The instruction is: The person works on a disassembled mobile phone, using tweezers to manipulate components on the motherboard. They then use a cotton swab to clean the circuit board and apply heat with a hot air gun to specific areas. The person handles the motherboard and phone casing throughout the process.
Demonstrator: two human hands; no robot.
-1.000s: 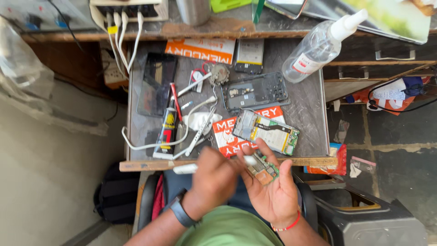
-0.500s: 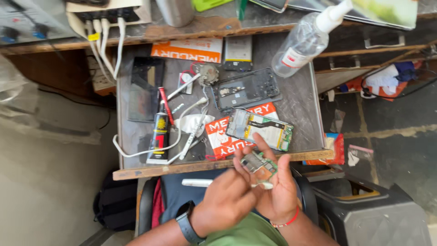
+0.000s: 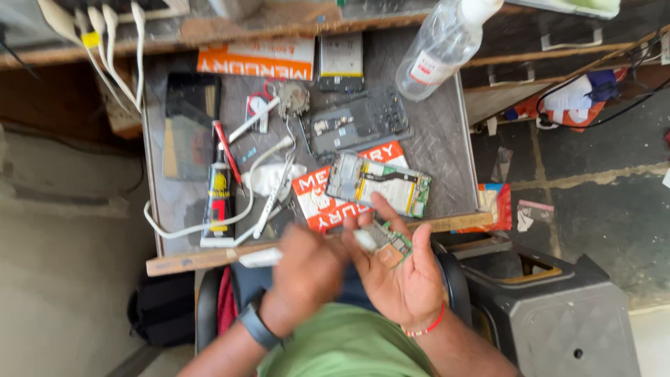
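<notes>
Green circuit board (image 3: 389, 244) sits in the right hand (image 3: 405, 272), palm up, fingers half curled around it, thumb steadying one edge. It's held over the lap, just off the front edge of the tray (image 3: 447, 150). Left hand (image 3: 307, 269) is closed around a white tool (image 3: 262, 257), tip touching the board; the hand is motion-blurred, so exact contact is unclear.

Risks, as I read it:
- Board only cradled, not clamped. A hard push from the tool could flip it off the palm to the floor.
- A tip slip could scrape parts off the board or jab the palm.
- Open phone (image 3: 380, 185) lies right at the tray's near edge, just beyond the fingers; a knuckle bump could knock it off.
- Glue tube (image 3: 218, 202) and white cable (image 3: 209, 220) close by can snag.
</notes>
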